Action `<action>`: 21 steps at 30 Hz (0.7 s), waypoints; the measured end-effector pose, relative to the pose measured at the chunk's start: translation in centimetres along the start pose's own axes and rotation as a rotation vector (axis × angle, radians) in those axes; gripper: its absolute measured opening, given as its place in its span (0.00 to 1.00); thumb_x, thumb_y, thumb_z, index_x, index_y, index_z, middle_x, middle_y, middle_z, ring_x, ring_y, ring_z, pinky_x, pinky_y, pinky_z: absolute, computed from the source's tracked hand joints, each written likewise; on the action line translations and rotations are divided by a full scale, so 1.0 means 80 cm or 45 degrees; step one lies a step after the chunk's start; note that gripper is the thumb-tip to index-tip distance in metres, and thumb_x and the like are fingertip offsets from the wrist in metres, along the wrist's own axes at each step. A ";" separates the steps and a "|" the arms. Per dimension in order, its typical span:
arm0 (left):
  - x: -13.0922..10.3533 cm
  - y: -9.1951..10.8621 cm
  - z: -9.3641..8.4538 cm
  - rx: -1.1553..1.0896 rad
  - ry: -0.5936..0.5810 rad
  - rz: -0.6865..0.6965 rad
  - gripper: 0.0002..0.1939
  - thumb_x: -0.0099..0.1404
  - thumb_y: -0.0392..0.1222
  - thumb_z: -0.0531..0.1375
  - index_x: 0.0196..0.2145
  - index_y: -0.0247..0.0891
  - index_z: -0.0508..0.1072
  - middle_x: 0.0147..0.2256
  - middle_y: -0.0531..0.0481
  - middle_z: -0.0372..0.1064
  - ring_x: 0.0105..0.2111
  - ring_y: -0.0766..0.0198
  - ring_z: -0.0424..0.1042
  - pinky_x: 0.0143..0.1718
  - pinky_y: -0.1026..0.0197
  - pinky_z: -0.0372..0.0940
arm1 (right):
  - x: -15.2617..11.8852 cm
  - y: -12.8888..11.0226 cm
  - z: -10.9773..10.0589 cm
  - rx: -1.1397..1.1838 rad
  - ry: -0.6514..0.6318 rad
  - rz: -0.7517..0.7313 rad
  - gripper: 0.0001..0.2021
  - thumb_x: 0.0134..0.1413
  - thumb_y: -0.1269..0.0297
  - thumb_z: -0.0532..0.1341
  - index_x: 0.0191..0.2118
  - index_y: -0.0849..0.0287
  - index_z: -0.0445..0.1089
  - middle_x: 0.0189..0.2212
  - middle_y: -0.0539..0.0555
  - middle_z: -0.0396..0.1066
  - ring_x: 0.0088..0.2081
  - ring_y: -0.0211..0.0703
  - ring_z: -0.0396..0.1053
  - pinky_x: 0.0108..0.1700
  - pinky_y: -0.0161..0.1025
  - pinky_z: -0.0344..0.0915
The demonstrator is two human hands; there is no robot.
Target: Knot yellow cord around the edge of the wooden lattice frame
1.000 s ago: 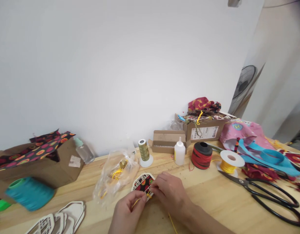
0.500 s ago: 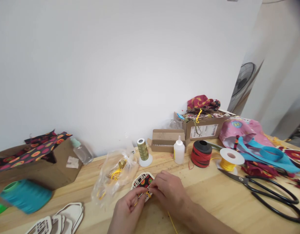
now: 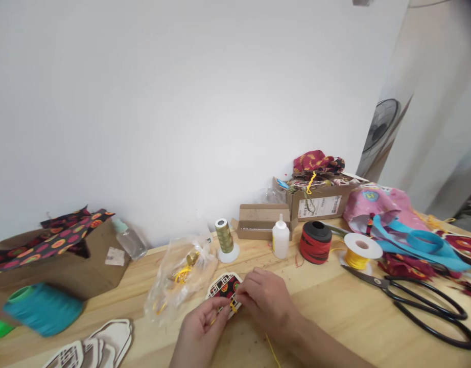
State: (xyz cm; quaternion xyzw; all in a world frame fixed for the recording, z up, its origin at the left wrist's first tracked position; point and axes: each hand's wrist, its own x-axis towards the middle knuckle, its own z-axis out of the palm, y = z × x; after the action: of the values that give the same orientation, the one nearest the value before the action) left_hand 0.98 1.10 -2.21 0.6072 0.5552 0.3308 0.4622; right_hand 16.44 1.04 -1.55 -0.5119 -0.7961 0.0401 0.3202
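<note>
A flat ornament [image 3: 225, 287] with a pale lattice frame and dark floral fabric lies on the table between my hands. A yellow cord [image 3: 273, 350] is knotted at its near edge, and the cord's tail runs down from under my right hand. My left hand [image 3: 203, 325] pinches the cord between thumb and index finger, with a short bit showing below the thumb. My right hand [image 3: 269, 300] is closed at the ornament's right edge, fingertips together by the knot; the cord seems to be in them, though the fingers partly hide it.
Black-handled scissors [image 3: 423, 304] lie at right, near a yellow cord spool [image 3: 357, 259] and a red-and-black spool [image 3: 315, 248]. A glue bottle [image 3: 280, 240] and green thread cone [image 3: 225, 237] stand behind. At left are a plastic bag [image 3: 170, 291], pale frames [image 3: 115, 337] and a teal cone [image 3: 44, 309].
Both hands stay almost in place at the ornament, fingers shifting only slightly around the cord. The whole view has moved a little.
</note>
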 end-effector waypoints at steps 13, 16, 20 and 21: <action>0.002 -0.001 0.001 0.122 -0.061 -0.020 0.17 0.48 0.53 0.56 0.24 0.33 0.68 0.14 0.61 0.47 0.16 0.72 0.44 0.16 0.71 0.40 | 0.000 0.002 0.006 -0.038 0.018 -0.024 0.04 0.46 0.67 0.58 0.24 0.57 0.67 0.23 0.47 0.69 0.26 0.36 0.61 0.27 0.32 0.51; 0.002 -0.001 0.002 0.107 -0.076 -0.022 0.18 0.49 0.54 0.55 0.23 0.33 0.67 0.14 0.61 0.47 0.16 0.72 0.45 0.17 0.71 0.40 | 0.000 0.001 0.008 -0.074 0.028 -0.015 0.04 0.46 0.67 0.58 0.24 0.57 0.67 0.23 0.47 0.69 0.27 0.36 0.61 0.27 0.33 0.50; 0.001 -0.003 0.003 0.098 -0.092 -0.014 0.18 0.50 0.54 0.54 0.23 0.33 0.66 0.15 0.60 0.48 0.17 0.72 0.46 0.18 0.70 0.42 | 0.000 -0.001 0.004 -0.047 -0.008 0.048 0.03 0.46 0.67 0.58 0.24 0.57 0.67 0.23 0.46 0.69 0.28 0.35 0.61 0.28 0.32 0.52; 0.001 -0.003 0.003 0.099 -0.086 -0.005 0.17 0.50 0.53 0.54 0.24 0.33 0.66 0.15 0.60 0.47 0.17 0.72 0.46 0.18 0.70 0.42 | 0.000 -0.001 0.002 -0.030 -0.017 0.059 0.03 0.46 0.67 0.58 0.25 0.57 0.67 0.24 0.46 0.69 0.28 0.35 0.62 0.28 0.32 0.52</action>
State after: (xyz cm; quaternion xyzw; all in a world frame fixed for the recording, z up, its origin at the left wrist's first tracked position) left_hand 1.13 1.09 -2.55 0.6346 0.5528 0.2875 0.4573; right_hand 16.26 1.03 -1.66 -0.5336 -0.7865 0.0415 0.3080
